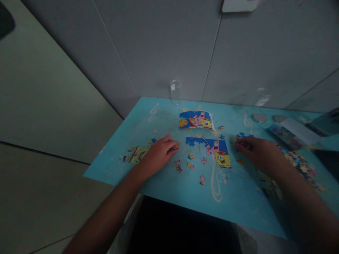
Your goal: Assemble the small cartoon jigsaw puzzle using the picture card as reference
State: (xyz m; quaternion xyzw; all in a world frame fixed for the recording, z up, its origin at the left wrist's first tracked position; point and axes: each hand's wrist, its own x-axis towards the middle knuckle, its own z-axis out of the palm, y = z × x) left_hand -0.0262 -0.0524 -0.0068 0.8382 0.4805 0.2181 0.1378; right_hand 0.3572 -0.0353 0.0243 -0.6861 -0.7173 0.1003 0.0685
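My left hand [162,151] pinches a small puzzle piece [176,147], left of a partly joined jigsaw puzzle [222,155]. The joined part shows cartoon figures on blue, with a gap at its lower left. Several loose puzzle pieces [190,165] lie below that gap. On the right, my right hand [249,144] has its fingers curled together beside a small group of blue pieces [242,135]. What its fingertips hold, if anything, is hidden. A printed reference picture [196,120] with a curled edge lies behind the puzzle.
A clear jar [175,93] stands near the wall, another [262,97] farther right. Two round lids [259,118], an opened box [287,135] and a heap of mixed pieces [302,165] are at the right. A yellow cartoon print [137,155] lies left of my left hand.
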